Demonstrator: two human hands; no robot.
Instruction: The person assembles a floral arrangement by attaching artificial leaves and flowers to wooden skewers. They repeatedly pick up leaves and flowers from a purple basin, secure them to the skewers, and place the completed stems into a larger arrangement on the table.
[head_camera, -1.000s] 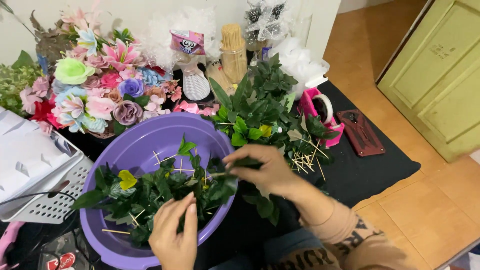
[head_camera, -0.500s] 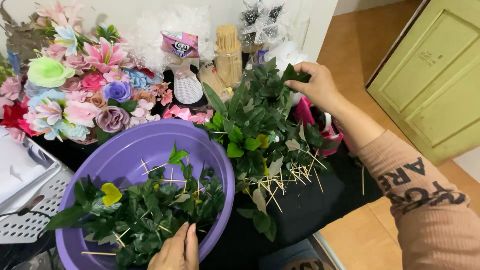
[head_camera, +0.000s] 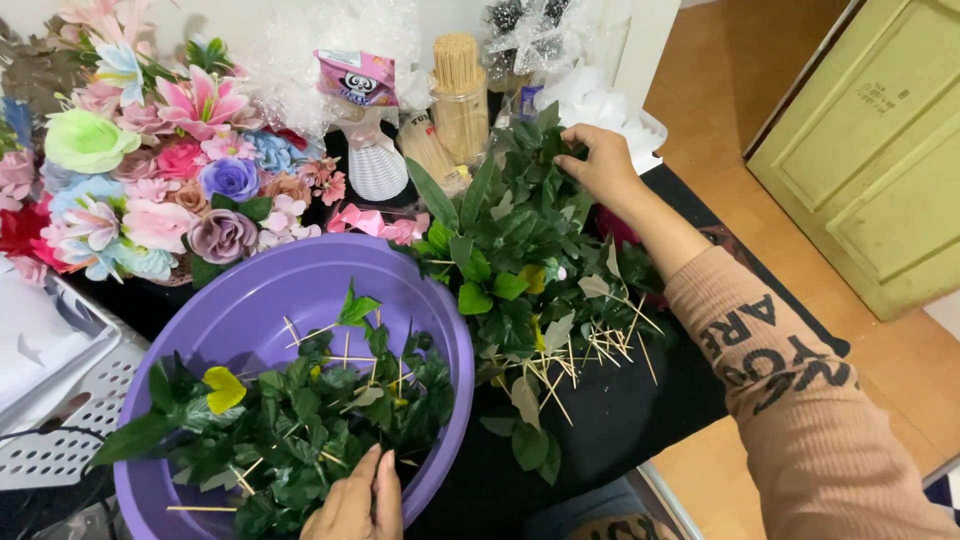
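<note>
The right hand (head_camera: 600, 165) closes its fingers on a leaf atop the loose leaf pile (head_camera: 520, 250); lift one skewered stem cleanly. The left hand (head_camera: 355, 500) rests flat, unclenched, on leaves (head_camera: 300, 420) in the purple basin (head_camera: 280, 290).

Bright, even indoor light; soft shadows; mostly sharp; mild wide-angle stretch at edges.

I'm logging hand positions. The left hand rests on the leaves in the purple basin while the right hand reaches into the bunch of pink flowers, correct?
Not quite. In the head view the right hand reaches into the pile of green leaves, not the pink flowers. The left hand does rest on leaves in the purple basin.
</note>
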